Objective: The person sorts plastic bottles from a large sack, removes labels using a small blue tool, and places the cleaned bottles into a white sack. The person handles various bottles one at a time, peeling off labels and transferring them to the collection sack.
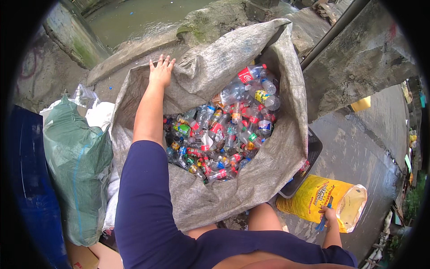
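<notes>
A large grey woven sack point(215, 208) stands wide in front of me, its rim partly folded over. Inside it lies a heap of plastic drink bottles point(231, 134), many with red labels and coloured caps. My left hand point(161, 72) is at the sack's far left rim, palm down with fingers spread. Low on the right, my right hand point(329, 215) is closed around a narrow blue object point(321, 222), partly hidden by the fingers. That hand is against a yellow printed bag point(304, 195) with a pale inside; whether it also grips the bag I cannot tell.
A green woven sack point(75, 168) and white bags point(100, 114) stand left, beside a dark blue panel point(32, 181). A black plastic crate point(314, 148) sits behind the grey sack's right side. Beyond a low concrete curb point(134, 57) is murky water point(134, 20). Cardboard point(104, 255) lies lower left.
</notes>
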A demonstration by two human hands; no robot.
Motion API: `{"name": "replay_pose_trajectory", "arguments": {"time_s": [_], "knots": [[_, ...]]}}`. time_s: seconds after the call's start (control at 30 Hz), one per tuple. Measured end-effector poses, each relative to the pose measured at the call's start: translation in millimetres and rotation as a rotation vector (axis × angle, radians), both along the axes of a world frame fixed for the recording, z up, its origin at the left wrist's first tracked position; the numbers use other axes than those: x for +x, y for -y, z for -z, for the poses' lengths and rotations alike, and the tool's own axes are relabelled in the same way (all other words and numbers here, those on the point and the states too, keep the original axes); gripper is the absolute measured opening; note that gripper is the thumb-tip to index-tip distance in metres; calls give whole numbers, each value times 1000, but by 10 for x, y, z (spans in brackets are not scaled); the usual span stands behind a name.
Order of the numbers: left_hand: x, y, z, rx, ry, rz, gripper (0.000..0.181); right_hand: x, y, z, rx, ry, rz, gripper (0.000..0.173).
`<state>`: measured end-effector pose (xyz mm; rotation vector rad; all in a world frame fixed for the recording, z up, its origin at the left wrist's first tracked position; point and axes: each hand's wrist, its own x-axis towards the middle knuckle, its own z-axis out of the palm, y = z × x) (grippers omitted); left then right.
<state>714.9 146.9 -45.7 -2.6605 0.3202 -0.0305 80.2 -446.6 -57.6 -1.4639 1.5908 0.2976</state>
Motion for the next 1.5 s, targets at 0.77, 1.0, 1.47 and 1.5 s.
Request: {"name": "replay_pose_trajectory", "arguments": {"time_s": [0.77,1.0,1.47,1.5], "knots": [[-2213,-240,-3211,-586,841,246,10,4485,-1997,-2520,-940,986,-1279,87],[-4486,-393,-4000,-521,1043,275,6,4782,-1805,-3201,-1052,997,-1660,88],[-5135,-888,-4204,-301,1008,-66,11,3396,-1471,-4328,-1337,1131,-1190,38],[-5274,-857,-4401,-355,1053,-62,11,3140,-1313,-4702,-1364,1263,-1189,34]]}}
